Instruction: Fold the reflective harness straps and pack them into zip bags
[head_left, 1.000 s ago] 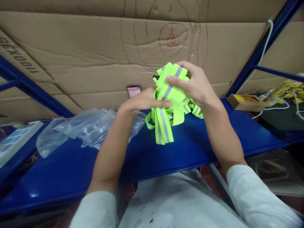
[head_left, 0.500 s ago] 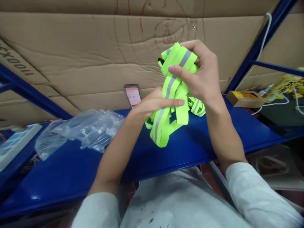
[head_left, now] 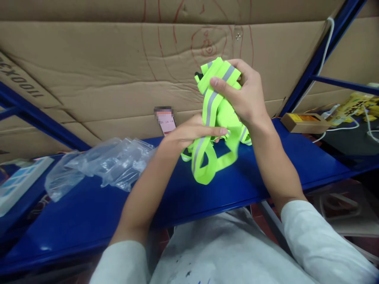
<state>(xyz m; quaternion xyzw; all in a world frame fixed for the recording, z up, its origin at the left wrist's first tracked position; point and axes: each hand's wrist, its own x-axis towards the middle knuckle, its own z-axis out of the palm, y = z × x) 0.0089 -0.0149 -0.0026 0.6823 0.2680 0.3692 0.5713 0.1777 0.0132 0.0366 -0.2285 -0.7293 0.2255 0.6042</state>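
A neon-yellow reflective strap (head_left: 209, 108) with a grey stripe hangs in loops above the blue shelf. My right hand (head_left: 248, 92) grips its folded upper part, thumb pressed on the front. Lower down, my left hand (head_left: 197, 130) is closed on the strap, its thumb or finger lying across the band; the other fingers are mostly behind the fabric. A black fitting, perhaps a buckle, peeks out at the strap's upper left. More neon-yellow strap (head_left: 246, 136) lies on the shelf behind, partly covered by the held one.
Clear plastic bags (head_left: 109, 161) lie on the blue shelf (head_left: 189, 197) at the left. A phone (head_left: 166, 121) leans against the cardboard wall (head_left: 103, 71). To the right are a small cardboard box (head_left: 304, 123), white cables and yellow packaging (head_left: 349, 110). A white-and-blue panel (head_left: 23, 181) sits far left.
My right hand has shifted slightly left and down with the folded strap. The flat strap end by my left hand has swung into a looser, blurred loop.
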